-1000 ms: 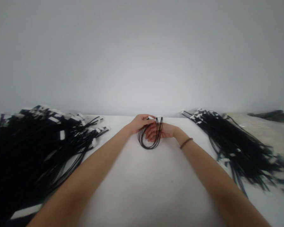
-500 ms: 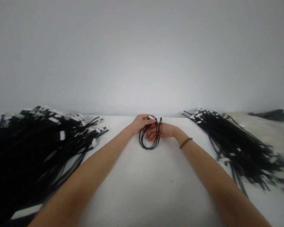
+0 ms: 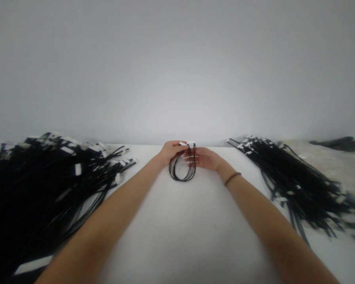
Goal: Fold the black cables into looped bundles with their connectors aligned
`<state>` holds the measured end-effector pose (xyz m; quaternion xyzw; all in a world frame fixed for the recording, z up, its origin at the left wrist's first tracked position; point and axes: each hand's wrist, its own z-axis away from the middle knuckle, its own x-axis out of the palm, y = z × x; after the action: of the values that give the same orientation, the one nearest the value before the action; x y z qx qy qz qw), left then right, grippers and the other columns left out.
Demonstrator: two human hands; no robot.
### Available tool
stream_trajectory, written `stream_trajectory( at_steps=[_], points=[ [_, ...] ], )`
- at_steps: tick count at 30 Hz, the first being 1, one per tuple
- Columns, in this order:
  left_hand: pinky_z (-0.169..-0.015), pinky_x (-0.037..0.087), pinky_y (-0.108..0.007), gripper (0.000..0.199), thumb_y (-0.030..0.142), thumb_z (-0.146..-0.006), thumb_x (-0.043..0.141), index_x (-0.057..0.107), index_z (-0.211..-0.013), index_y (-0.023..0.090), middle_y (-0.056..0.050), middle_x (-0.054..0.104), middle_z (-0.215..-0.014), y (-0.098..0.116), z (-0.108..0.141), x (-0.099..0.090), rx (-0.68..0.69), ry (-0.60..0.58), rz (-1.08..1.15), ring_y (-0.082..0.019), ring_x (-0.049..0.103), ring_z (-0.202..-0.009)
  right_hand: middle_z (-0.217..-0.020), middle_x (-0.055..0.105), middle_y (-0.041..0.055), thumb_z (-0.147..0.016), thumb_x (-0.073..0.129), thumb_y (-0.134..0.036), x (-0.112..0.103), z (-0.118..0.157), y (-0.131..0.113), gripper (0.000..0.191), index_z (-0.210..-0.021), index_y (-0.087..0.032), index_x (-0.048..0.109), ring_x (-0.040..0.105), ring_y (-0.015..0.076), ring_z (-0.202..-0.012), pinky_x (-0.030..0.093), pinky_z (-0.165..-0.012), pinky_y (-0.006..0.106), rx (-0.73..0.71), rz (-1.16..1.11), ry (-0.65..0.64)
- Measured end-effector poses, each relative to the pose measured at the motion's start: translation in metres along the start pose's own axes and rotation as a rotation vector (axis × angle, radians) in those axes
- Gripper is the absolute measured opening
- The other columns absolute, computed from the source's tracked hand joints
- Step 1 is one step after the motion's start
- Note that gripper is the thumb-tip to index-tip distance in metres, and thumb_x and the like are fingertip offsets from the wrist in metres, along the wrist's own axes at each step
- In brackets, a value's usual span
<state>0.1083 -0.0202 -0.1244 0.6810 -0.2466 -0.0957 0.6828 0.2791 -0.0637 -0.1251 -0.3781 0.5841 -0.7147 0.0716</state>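
Table [image 3: 180, 228], two cable piles [image 3: 296, 181]; left hand [image 3: 169, 153] grips one coil [image 3: 182, 180]; right hand [image 3: 207, 158]: can't tell

I have L arm [image 3: 121, 209] & R arm [image 3: 260, 209] extended fwd, converging. L hand [image 3: 169, 152] clamped in pinch; R hand [image 3: 206, 157] just beside, fingers part. spread, ptg L; grip unclear.

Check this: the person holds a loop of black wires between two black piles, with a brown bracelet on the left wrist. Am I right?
Almost: the brown bracelet is on the right wrist, not the left, as the head view shows. The loop of black wires is held between two black piles.
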Motion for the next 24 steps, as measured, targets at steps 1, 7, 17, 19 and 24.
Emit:
stream_trajectory(
  at_steps=[1,7,17,19,24],
  points=[
    [-0.056,0.041,-0.023,0.038,0.029,-0.051,0.072,0.061,-0.083,0.010,-0.003,0.060,-0.066,0.000,0.000,0.001,0.010,0.003,0.000,-0.009,0.053,-0.055,-0.094,0.059,0.0109,-0.070,0.059,-0.027,0.000,-0.003,0.002,0.028,-0.093,-0.011,0.055,0.056,0.0182,-0.084,0.045,-0.077,0.038,-0.029,0.007,0.050],
    [-0.054,0.041,-0.021,0.035,0.026,-0.051,0.073,0.063,-0.080,0.010,-0.003,0.059,-0.063,-0.003,-0.003,0.001,0.007,0.056,-0.013,-0.009,0.052,-0.055,-0.069,0.057,0.0023,-0.066,0.063,-0.030,0.001,-0.017,0.014,0.024,-0.082,-0.013,0.058,0.053,0.0103,-0.061,0.045,-0.060,0.026,-0.202,0.139,0.350],
    [-0.061,0.043,-0.023,0.039,0.028,-0.050,0.074,0.063,-0.083,0.011,-0.004,0.062,-0.070,-0.006,-0.002,0.000,-0.033,0.027,-0.038,-0.009,0.055,-0.059,-0.063,0.054,-0.0015,-0.060,0.067,-0.026,-0.001,-0.020,0.015,0.019,-0.070,-0.012,0.057,0.047,0.0065,-0.058,0.037,-0.053,0.019,-0.301,0.123,0.437],
    [-0.061,0.044,-0.023,0.039,0.027,-0.049,0.074,0.063,-0.083,0.011,-0.005,0.062,-0.070,-0.006,-0.002,-0.001,-0.044,0.011,-0.019,-0.009,0.055,-0.060,-0.063,0.053,-0.0017,-0.060,0.067,-0.025,-0.001,-0.020,0.016,0.019,-0.070,-0.012,0.058,0.046,0.0061,-0.056,0.035,-0.053,0.019,-0.311,0.131,0.432],
    [-0.063,0.044,-0.023,0.041,0.025,-0.050,0.074,0.063,-0.086,0.009,-0.006,0.063,-0.072,-0.006,-0.002,-0.003,-0.055,-0.012,-0.005,-0.010,0.055,-0.062,-0.061,0.053,-0.0020,-0.058,0.067,-0.025,0.000,-0.021,0.016,0.019,-0.068,-0.013,0.057,0.045,0.0064,-0.054,0.034,-0.052,0.021,-0.326,0.178,0.455]
  ],
)
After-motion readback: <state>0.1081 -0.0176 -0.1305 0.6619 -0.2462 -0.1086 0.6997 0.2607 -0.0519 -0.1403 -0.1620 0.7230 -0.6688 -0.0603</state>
